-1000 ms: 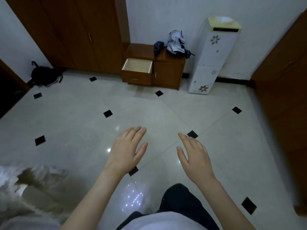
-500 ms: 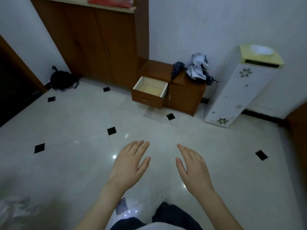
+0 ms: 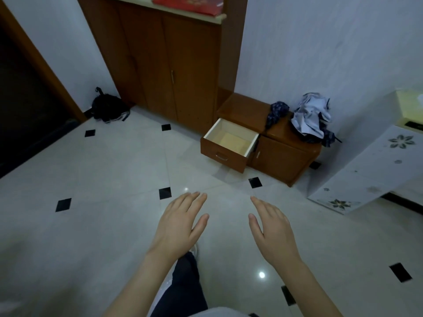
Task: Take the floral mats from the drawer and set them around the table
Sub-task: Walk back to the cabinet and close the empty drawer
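Observation:
A low wooden cabinet (image 3: 283,156) stands against the far wall with its left drawer (image 3: 225,154) pulled out. The drawer's pale inside shows only a bare yellowish bottom; I see no floral mats in it or anywhere else. My left hand (image 3: 180,223) and my right hand (image 3: 271,229) are held out flat over the tiled floor, palms down, fingers apart, holding nothing. Both are well short of the drawer. No table is in view.
A tall wooden cupboard (image 3: 169,65) with a red item (image 3: 190,4) on top stands left of the drawer. Crumpled clothes (image 3: 311,117) lie on the low cabinet. A white flowered appliance (image 3: 370,165) stands at right, a black bag (image 3: 109,108) by a dark doorway at left.
The view has drawn closer to the cabinet and lifted, so the drawer looks larger and lower right. Both hands stay open in front of me. A patterned cloth at lower left has left view.

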Motion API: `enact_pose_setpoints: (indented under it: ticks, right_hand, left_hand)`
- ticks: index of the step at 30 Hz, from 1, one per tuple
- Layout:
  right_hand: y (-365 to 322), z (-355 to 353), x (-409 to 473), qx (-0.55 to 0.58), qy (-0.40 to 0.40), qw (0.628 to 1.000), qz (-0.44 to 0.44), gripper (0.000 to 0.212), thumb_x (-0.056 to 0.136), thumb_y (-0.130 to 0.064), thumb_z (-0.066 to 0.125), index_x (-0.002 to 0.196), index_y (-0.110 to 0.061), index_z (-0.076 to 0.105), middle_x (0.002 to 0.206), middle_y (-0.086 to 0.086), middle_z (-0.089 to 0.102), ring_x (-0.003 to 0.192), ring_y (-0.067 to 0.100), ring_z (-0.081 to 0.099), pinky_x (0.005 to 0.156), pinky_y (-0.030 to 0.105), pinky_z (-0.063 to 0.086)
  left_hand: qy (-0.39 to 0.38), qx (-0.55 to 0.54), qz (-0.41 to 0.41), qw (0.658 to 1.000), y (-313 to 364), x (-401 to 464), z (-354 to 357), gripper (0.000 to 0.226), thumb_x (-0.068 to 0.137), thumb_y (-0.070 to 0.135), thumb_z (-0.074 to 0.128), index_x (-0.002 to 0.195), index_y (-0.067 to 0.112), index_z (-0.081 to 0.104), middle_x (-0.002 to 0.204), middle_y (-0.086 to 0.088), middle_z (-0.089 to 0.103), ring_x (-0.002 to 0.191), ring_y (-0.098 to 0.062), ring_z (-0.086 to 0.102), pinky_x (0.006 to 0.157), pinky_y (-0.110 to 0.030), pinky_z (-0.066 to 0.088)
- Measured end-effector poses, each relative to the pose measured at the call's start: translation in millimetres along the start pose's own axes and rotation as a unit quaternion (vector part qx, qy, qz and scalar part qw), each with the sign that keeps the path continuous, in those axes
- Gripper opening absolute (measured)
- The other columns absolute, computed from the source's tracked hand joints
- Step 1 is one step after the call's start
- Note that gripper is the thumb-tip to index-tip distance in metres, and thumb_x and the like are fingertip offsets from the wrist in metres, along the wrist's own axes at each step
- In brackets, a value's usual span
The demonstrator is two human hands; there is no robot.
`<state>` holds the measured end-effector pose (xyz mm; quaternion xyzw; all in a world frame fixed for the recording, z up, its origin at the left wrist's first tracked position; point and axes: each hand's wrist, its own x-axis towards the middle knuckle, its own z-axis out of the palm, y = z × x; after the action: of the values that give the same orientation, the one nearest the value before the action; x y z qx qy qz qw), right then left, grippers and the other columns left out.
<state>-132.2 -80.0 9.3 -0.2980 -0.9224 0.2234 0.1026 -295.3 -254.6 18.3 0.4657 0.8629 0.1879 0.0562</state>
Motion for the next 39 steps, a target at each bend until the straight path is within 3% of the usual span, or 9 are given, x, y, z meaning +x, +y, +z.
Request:
enact_pose_setpoints:
  ticks: [15, 29, 35, 39]
  right_hand:
    - [-59.1, 35.7, 227.5, 0.017, 0.059, 0.996, 0.069, 0.054, 0.095, -0.043, 0.028, 0.141, -0.018, 0.043, 0.132, 0.000, 0.056, 0.121, 0.017, 0.050, 0.101, 0.040, 0.043]
    - [5.6, 55.1, 390.7, 0.033, 0.040, 0.992, 0.114, 0.054, 0.095, -0.040, 0.029, 0.143, -0.019, 0.042, 0.130, 0.000, 0.057, 0.119, 0.016, 0.051, 0.099, 0.038, 0.044]
    - [25.9, 44.9, 456.0, 0.015, 0.055, 0.992, 0.111, 0.044, 0.096, -0.031, 0.040, 0.137, -0.017, 0.048, 0.120, 0.000, 0.062, 0.109, 0.017, 0.056, 0.091, 0.034, 0.045]
    - [33.7, 42.0, 486.1, 0.019, 0.054, 0.990, 0.127, 0.048, 0.096, -0.037, 0.034, 0.139, -0.017, 0.046, 0.124, -0.001, 0.060, 0.112, 0.016, 0.054, 0.094, 0.035, 0.045]
  left_hand:
    - [-0.003, 0.009, 0.083, 0.996, -144.0, 244.8, -64.0, 0.054, 0.096, 0.046, 0.029, 0.138, 0.017, 0.048, 0.137, -0.001, 0.052, 0.127, -0.019, 0.045, 0.105, -0.031, 0.032]
    - [-0.085, 0.014, 0.118, 0.989, -153.0, 414.2, -8.5, 0.052, 0.096, 0.044, 0.031, 0.137, 0.018, 0.049, 0.135, 0.001, 0.054, 0.125, -0.015, 0.045, 0.106, -0.025, 0.027]
    - [-0.099, 0.004, 0.149, 0.984, -150.2, 489.7, 3.3, 0.052, 0.097, 0.045, 0.031, 0.139, 0.018, 0.047, 0.137, 0.001, 0.052, 0.127, -0.016, 0.045, 0.107, -0.031, 0.034]
    - [-0.094, -0.006, 0.170, 0.981, -147.9, 526.3, 6.1, 0.050, 0.096, 0.041, 0.035, 0.136, 0.016, 0.050, 0.132, 0.000, 0.055, 0.123, -0.015, 0.046, 0.104, -0.027, 0.032]
